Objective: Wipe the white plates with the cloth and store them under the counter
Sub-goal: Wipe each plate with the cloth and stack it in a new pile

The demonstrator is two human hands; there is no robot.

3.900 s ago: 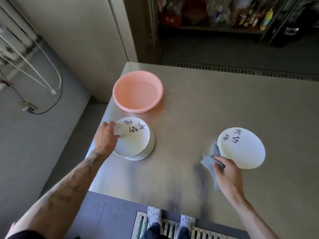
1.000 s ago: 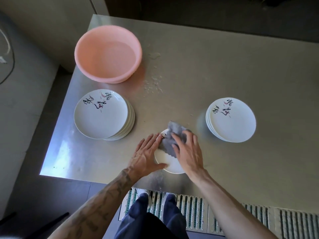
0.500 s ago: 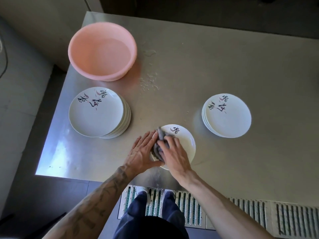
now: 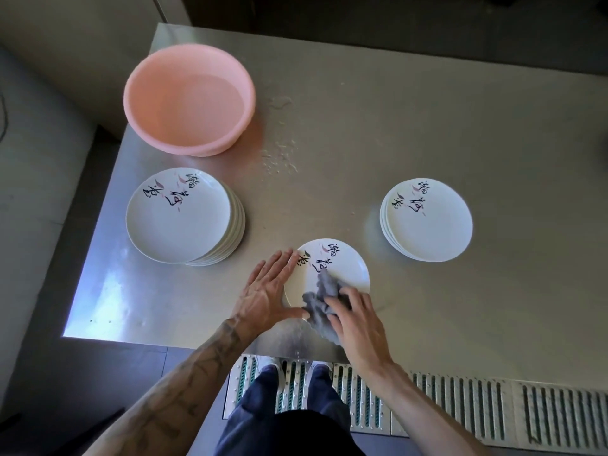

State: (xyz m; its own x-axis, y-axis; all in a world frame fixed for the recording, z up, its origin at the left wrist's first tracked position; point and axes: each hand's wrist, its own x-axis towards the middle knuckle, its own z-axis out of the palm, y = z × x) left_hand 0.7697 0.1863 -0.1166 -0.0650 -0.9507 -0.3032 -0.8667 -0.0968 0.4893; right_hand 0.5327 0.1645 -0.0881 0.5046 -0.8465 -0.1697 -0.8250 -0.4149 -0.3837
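- Nearest the bench edge, the right hand [image 4: 358,320] has its grip closed on the grey cloth [image 4: 324,299]. The cloth is bunched under the curled fingers and pressed onto the near half of the single white plate [image 4: 342,268], so it lies between the grip and the plate.
- Just to the left, the left hand [image 4: 266,291] is flat, its grip wide and holding nothing. The straight fingers lie against the plate's left rim and the thumb is by the near rim. I judge this is to stop the plate from sliding during the wiping.
- The plate lies flat on the steel bench [image 4: 427,126], and its painted far part is uncovered.
- Further away, a taller stack of plates [image 4: 179,215] stands at the left and a lower stack [image 4: 427,220] at the right, well apart — probably one wiped and one unwiped, but I cannot tell which is which.
- Farthest is the pink basin [image 4: 189,97], with water drops [image 4: 279,156] on the bench beside it.
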